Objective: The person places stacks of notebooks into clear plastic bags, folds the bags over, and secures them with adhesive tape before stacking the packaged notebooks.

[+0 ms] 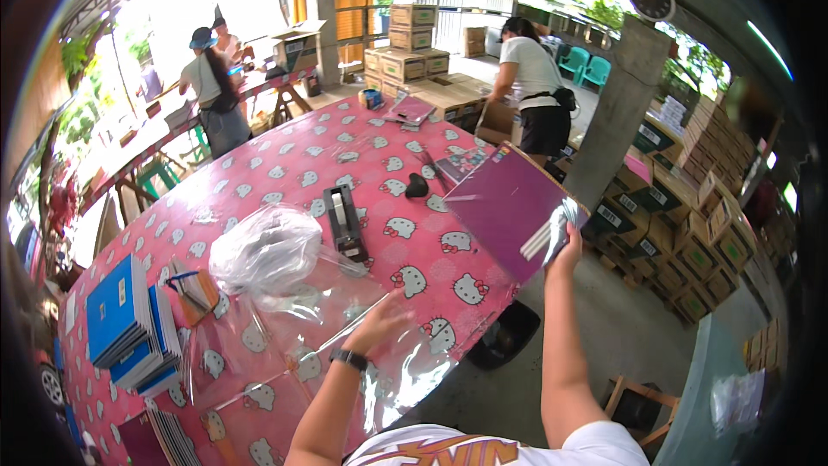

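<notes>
My right hand point(565, 252) grips a purple notebook point(509, 198) by its lower right side, off the table's right edge. A pale, striped thing point(556, 226) lies against the cover under my fingers; its kind is unclear. My left hand point(384, 324), slightly blurred, has its fingers stretched out over clear plastic sheeting point(297, 332) and holds nothing visible. Beyond it are a black tape dispenser point(347, 223) and a crumpled clear plastic bag point(267, 250). Stacked blue notebooks point(119, 311) lie at the left, with dark-covered notebooks point(159, 436) nearer me.
The table has a pink cat-patterned cover point(285, 177). A dark heart-shaped object point(417, 185) and a patterned notebook point(461, 164) lie farther back. One person point(530, 78) bends over a carton; others stand at a far table point(164, 134). Cartons point(660, 229) are piled right of a pillar point(617, 108).
</notes>
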`<state>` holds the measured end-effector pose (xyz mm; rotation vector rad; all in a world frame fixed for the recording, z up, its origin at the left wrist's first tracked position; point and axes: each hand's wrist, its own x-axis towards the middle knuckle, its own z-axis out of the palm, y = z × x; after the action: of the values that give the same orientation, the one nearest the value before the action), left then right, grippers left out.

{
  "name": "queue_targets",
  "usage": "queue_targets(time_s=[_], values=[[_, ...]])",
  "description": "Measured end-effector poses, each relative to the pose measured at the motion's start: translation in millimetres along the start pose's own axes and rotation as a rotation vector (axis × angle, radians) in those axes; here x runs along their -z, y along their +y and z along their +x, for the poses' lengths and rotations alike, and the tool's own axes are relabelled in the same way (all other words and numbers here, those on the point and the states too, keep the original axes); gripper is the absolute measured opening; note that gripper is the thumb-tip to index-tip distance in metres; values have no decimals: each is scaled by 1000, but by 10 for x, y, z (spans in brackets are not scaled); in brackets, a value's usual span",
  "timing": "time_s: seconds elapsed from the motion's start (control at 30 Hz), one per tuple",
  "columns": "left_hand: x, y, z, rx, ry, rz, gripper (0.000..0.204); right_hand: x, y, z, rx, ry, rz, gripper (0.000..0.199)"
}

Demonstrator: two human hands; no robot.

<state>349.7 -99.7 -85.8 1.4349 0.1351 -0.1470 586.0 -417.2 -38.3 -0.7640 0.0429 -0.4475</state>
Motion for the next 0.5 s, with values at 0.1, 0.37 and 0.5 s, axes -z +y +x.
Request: queue_targets(time_s=[0.1,0.37,0.5], values=[[495,-365,-797,-30,61,81,72,-297,661,523,-55,136,-153,31],[809,-362,-3214,-19,901,-50,62,-91,1263,1126,-424,-214,-454,29],[751,-495,-4418,-265,1500,-51,50,-446,1707,262,17,-147,-775,27]])
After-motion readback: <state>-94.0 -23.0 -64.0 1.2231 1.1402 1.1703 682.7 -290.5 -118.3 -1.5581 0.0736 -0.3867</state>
